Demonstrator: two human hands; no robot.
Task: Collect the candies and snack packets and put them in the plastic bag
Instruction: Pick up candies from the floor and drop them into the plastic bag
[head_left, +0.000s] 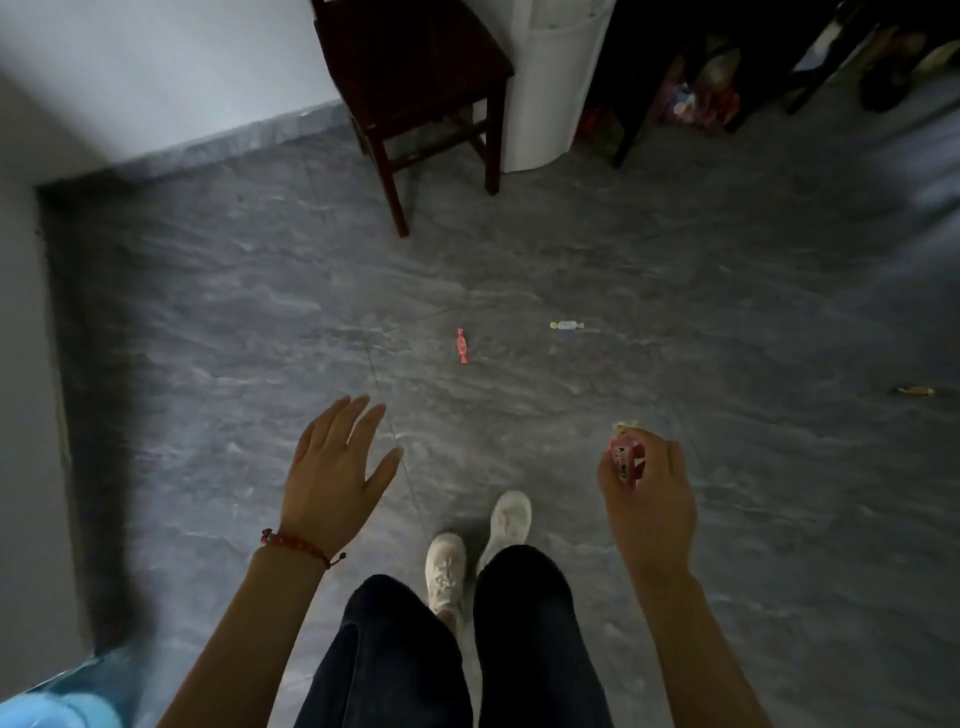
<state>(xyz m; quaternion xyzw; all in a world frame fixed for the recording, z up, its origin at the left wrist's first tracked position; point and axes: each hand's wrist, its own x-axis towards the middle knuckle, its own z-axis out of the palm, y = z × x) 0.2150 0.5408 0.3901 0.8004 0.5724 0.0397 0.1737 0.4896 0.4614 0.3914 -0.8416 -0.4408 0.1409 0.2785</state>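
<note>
Dark trousers (447, 660), white shoes (511, 517) nearest. Right hand (647, 506) pinched shut on pink candy (623, 460). Left hand (335, 467) empty, fingers spread; red candy (461, 345) on grey floor (260, 338) ahead, pale candy (567, 325) beyond, well apart from both hands

1. The grey floor (260, 322) lies bare around the red candy (461, 345) and the pale candy (567, 325); both are reachable from above.
2. A dark wooden chair (410, 93) and a white cylinder (550, 88) stand beyond them, well apart.
3. A wall (31, 364) closes the left side.
</note>
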